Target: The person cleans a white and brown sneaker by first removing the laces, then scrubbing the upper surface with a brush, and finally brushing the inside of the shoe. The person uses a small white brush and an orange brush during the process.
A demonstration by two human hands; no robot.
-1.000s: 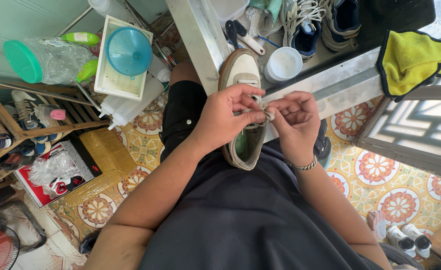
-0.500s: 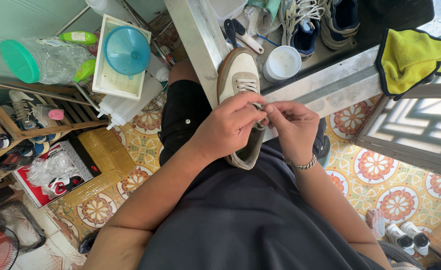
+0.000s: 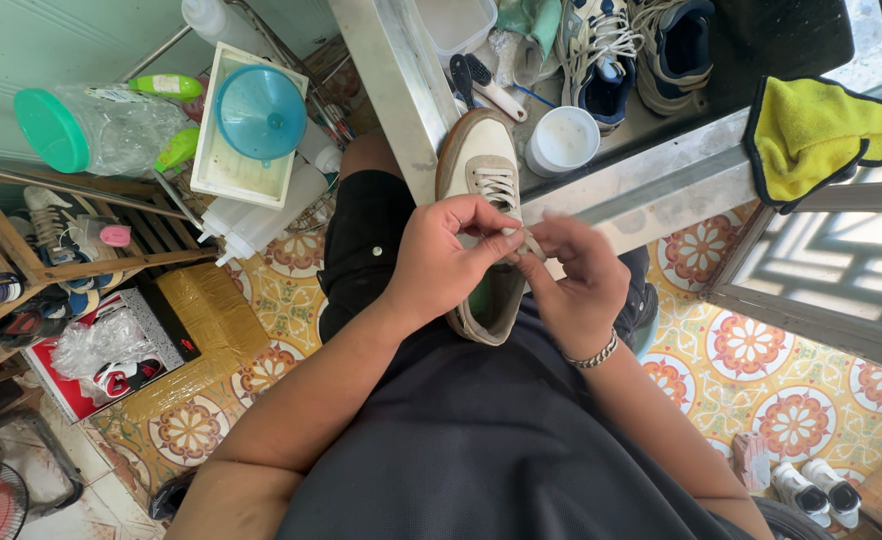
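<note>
Fingers [image 3: 496, 240] on sneaker [image 3: 481, 175] lace [image 3: 526, 243].

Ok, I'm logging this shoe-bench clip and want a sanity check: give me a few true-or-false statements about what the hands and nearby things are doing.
1. Both hands work at the laces of a beige sneaker. True.
2. The left hand holds the brush. False: the brush lies untouched on the bench.
3. A yellow cloth lies on the bench to the right. True.
4. The blue funnel sits inside the white cup. False: it rests on a white tray; the cup stands beside the sneaker.
5. The right hand wears a bracelet at the wrist. True.
</note>
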